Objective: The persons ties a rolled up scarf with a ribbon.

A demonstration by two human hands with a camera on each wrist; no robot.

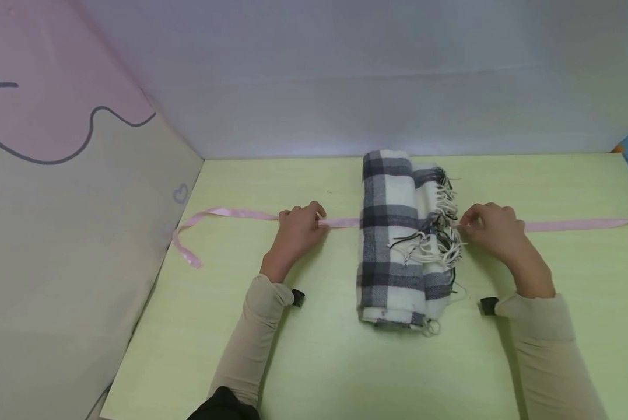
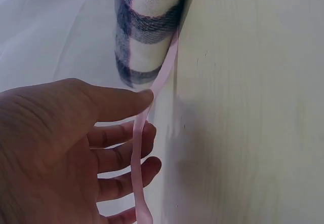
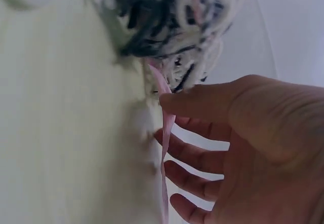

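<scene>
Pink satin ribbon (image 1: 340, 223) runs flat beneath the rolled plaid scarf (image 1: 397, 233).

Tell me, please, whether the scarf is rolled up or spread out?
Rolled up: the scarf lies as a compact bundle on the table, fringe wrapped outside, across the ribbon.

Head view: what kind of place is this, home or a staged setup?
Probably a staged tabletop booth rather than a lived-in room. A pale green table is boxed in by plain panel walls, the left one printed with a pink cartoon shape. Only a rolled plaid scarf and a pink ribbon lie on it.
</scene>
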